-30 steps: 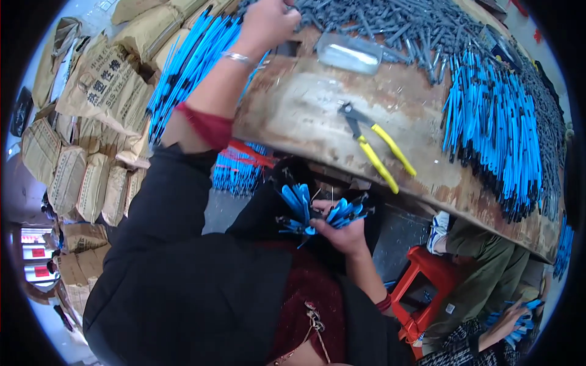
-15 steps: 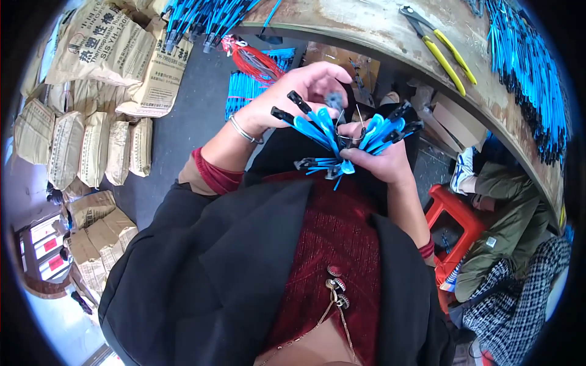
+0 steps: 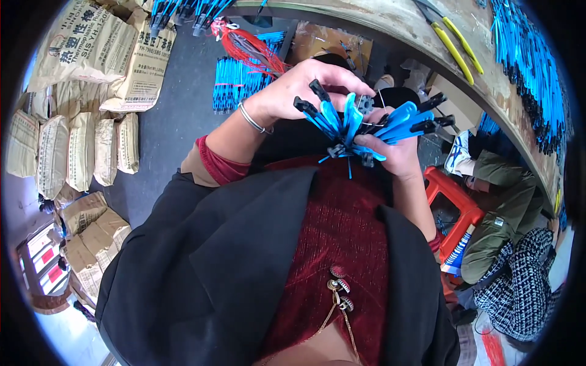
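Note:
In front of my chest is a fanned bunch of blue strips point(image 3: 400, 119) with black clip-like ends. My right hand point(image 3: 400, 155) closes round it from the right, thumb across the near side. My left hand point(image 3: 305, 91) reaches over from the left, its fingers closed at a small grey round piece point(image 3: 365, 105) with holes. That piece sits against the middle of the bunch, beside the right fingertips. A thin bent wire point(image 3: 381, 99) stands up next to it. Part of the grey piece and the strips' inner ends are hidden by fingers.
A worn wooden table point(image 3: 390, 17) curves across the far side, bearing yellow-handled pliers point(image 3: 455, 49) and piles of blue strips point(image 3: 531, 79). Red strands point(image 3: 247, 52) hang near its left edge. Paper sacks point(image 3: 79, 146) stand left. A red stool point(image 3: 455, 213) and another person's legs point(image 3: 500, 207) are right.
My left hand has moved right, bringing the grey piece from beside the bunch to its middle. The bunch and right hand have shifted slightly right and up. The whole view has shifted a little.

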Available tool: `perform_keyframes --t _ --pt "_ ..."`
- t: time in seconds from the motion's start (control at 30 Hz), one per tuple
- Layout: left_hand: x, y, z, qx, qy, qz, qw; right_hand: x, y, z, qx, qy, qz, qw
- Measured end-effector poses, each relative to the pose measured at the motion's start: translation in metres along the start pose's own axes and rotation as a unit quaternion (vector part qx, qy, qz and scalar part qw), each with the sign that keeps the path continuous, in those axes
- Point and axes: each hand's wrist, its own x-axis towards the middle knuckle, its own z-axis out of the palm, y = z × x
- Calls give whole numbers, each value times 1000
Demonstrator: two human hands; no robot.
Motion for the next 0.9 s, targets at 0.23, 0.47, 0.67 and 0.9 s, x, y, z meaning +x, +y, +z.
perform_keyframes --t 0.23,0.47,0.67,0.9 --pt "2 -4 -1 -182 -33 -40 982 3 8 -2 -53 20 -6 998" --pt "7 -11 4 -218 -19 -22 976 1 11 -2 22 45 12 999" --pt "11 -20 -5 -62 -57 86 993 0 13 -1 -6 45 -5 999" --pt "10 -2 -4 -108 -41 -36 993 -1 12 3 -12 73 -11 997"
